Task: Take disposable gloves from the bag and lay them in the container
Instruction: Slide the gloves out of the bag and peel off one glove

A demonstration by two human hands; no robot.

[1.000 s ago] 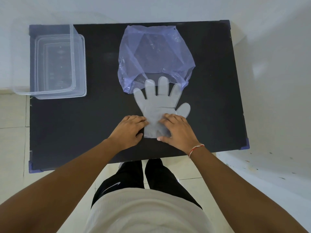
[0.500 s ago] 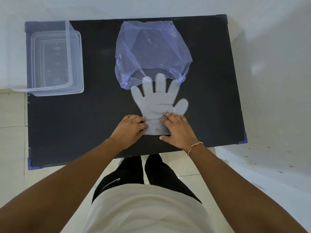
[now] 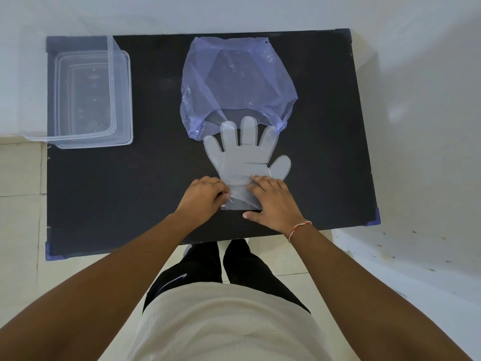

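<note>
A translucent white disposable glove (image 3: 244, 158) lies flat on the black table (image 3: 130, 191), fingers pointing away from me. Its fingertips reach just under the open mouth of the thin purple plastic bag (image 3: 238, 82) behind it. My left hand (image 3: 201, 198) pinches the left side of the glove's cuff. My right hand (image 3: 272, 200) grips the right side of the cuff, fingers curled on the film. A clear plastic container (image 3: 88, 95) stands at the table's far left corner, nothing visible inside it.
The table stands against a white wall, with tiled floor to the left and front. My legs and white shirt fill the near foreground. A red thread band circles my right wrist (image 3: 299, 229).
The glove's cuff has lifted and crumpled slightly between my hands. My hands have barely shifted; the view moved a little.
</note>
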